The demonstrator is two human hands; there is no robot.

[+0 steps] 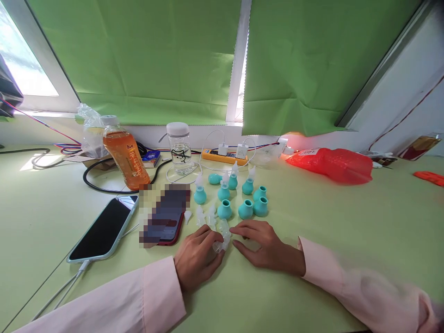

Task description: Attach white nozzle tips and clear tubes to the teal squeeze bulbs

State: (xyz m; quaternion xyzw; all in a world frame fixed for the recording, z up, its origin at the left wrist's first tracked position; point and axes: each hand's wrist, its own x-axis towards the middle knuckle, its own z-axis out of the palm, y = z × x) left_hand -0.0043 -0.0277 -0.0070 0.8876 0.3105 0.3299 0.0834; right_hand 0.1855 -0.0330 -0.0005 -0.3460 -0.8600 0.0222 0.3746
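Note:
My left hand (201, 256) is closed in a pinch on a clear plastic nozzle (225, 233), low over the green table. From the right, my right hand (265, 245) reaches in with thumb and fingers apart; its index fingertip is at the nozzle's edge, and I cannot tell if it touches. Two more clear nozzles (211, 216) and a small white tip (188, 216) lie just beyond my left hand. Behind them stand several open teal rubber bulbs (245, 210) and several teal bulbs fitted with clear nozzles (200, 194). One teal bulb (215, 179) lies on its side.
Left of my hands lie a phone with a red case (175, 231) and a pale-blue-cased phone (104, 231) on a cable. Behind are an orange drink bottle (126, 157), a clear jar (180, 152) and a power strip (215, 156). A red plastic bag (333, 164) lies right.

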